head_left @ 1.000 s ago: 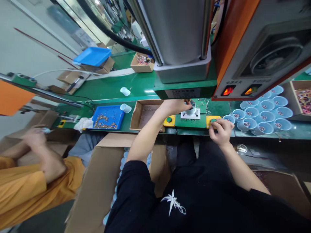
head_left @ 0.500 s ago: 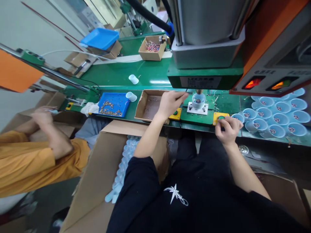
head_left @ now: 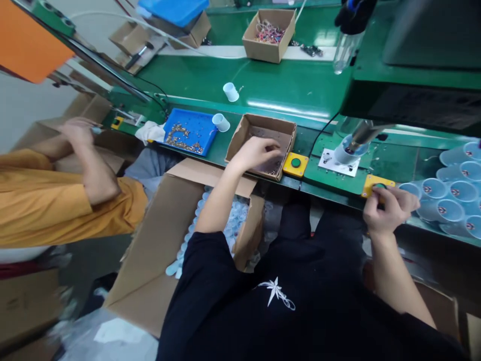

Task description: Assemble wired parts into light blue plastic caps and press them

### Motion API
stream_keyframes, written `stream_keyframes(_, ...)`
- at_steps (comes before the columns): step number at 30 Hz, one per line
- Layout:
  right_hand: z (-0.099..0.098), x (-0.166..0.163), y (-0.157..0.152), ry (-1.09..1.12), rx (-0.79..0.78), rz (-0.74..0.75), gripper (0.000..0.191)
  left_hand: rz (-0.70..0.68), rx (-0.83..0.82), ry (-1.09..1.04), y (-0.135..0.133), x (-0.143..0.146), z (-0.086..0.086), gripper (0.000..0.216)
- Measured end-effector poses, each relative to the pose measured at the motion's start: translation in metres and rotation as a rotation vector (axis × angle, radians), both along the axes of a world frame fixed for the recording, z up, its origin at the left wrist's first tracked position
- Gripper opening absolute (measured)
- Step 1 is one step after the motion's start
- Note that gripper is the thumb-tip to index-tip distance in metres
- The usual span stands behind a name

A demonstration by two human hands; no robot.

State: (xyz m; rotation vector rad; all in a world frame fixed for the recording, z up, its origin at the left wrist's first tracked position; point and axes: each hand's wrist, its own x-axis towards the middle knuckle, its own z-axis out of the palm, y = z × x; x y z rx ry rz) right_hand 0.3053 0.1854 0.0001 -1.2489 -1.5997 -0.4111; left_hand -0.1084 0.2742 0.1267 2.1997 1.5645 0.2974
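Observation:
My left hand [head_left: 259,153] is over the shallow cardboard tray [head_left: 234,138], its fingers curled downward; anything between the fingertips is hidden. Small bits are scattered on the tray's bottom. My right hand [head_left: 389,208] is closed, with curled fingers at the green button of the right yellow button box [head_left: 370,184]. Between my hands, a light blue cup [head_left: 342,154] sits on a white plate [head_left: 329,159] under the press. The press's metal rod [head_left: 363,136] reaches down into that cup. The left yellow button box [head_left: 296,164] stands beside the tray, untouched.
Several blue cups [head_left: 447,209] with small metal parts inside lie stacked at the right. A blue tray [head_left: 208,131] of brass-coloured pieces and two loose cups are left. An open carton [head_left: 150,250] of cups stands below. A co-worker's hand [head_left: 77,131] is far left.
My left hand has moved from beside the left button back over the cardboard tray, its fingers now curled. The rod has come down into the cup. My right hand stays at its button.

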Motion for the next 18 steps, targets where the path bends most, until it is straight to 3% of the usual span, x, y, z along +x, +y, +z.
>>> stream_keyframes(4,-0.008,0.004,0.007,0.028,0.067,0.059,0.016,-0.027,-0.211,0.344,0.019,-0.021,-0.008,0.017)
stream_keyframes(9,-0.006,0.004,0.01,0.051,0.091,0.063,0.023,-0.086,-0.261,0.354,0.021,-0.004,-0.02,0.023)
stream_keyframes(11,0.013,0.002,0.008,0.006,-0.003,0.056,0.024,-0.103,-0.245,0.374,0.02,0.002,-0.021,0.027)
stream_keyframes(15,0.073,-0.02,0.015,-0.03,-0.351,0.132,0.029,-0.176,-0.217,0.449,0.016,0.013,-0.017,0.028)
stream_keyframes(18,0.108,-0.053,0.04,0.167,-0.378,0.415,0.093,-0.279,-0.22,0.531,0.011,0.02,-0.011,0.038)
